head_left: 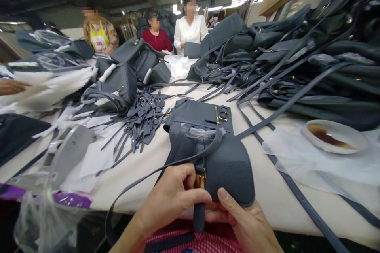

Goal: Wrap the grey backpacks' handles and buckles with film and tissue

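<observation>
A dark blue-grey leather handbag [230, 162] lies at the table's near edge, its rounded flap towards me. My left hand [175, 191] is closed at the flap's buckle strap, with curled fingers beside the gold buckle [202, 173] and the thumb across the strap. Below the thumb hangs the strap's loose end [198, 218]. My right hand [245, 217] grips the flap's lower edge, thumb on top and fingers underneath. Clear plastic wrap [204, 133] covers part of the bag's handle. A long thin strap [142, 182] loops out to the left past my left forearm.
Loose leather tags and straps [144, 120] are heaped left of centre. Bags [326, 91] pile high on the right, near a white dish [353, 142] with brown residue. A grey tape dispenser [67, 156] stands left. Several people are behind the table; another person's hand [12, 87] touches white sheets.
</observation>
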{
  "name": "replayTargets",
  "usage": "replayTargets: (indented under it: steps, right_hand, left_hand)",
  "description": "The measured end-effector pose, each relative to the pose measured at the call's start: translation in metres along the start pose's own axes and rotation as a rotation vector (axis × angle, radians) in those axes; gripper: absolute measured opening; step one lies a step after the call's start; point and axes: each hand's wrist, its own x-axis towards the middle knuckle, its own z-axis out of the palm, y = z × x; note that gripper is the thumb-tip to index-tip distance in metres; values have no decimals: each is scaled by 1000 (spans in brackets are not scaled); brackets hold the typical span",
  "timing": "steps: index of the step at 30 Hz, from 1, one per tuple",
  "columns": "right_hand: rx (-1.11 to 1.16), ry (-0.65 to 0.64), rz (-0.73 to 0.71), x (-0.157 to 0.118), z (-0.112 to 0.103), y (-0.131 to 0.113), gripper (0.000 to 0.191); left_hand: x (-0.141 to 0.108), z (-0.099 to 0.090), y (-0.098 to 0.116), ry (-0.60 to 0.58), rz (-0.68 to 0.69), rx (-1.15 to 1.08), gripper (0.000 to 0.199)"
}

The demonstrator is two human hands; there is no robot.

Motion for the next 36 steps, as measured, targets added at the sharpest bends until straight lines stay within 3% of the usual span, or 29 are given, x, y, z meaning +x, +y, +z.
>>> replayTargets:
  steps: [4,8,12,17,19,23,26,30,36]
  right_hand:
    - [28,-58,37,0,6,-7,47]
    - [65,-66,53,-1,11,-11,47]
    - [67,-51,59,0,11,-11,44]
    - [110,-144,51,1,9,-11,48]
    - [121,-144,56,0,10,-10,47]
    - [117,-112,53,0,11,-7,46]
    - [58,-38,20,2,6,-1,43]
    - [-20,-47,25,8,-5,9,40]
    - [-111,-60,18,10,-7,17,43]
  left_hand:
    - [5,-2,-8,-130,-16,-226,31]
    - [8,-2,-10,-188,-24,-352,24]
    - [10,-3,-11,-196,-10,-339,14]
    - [-1,-3,-8,-169,41,-301,4]
    - [-8,0,-7,-106,64,-224,7]
    - [-17,16,-14,134,114,-14,14]
    - [-17,29,-23,286,233,170,14]
    - [-20,35,-27,379,447,456,17]
    - [-22,40,-21,486,492,710,22]
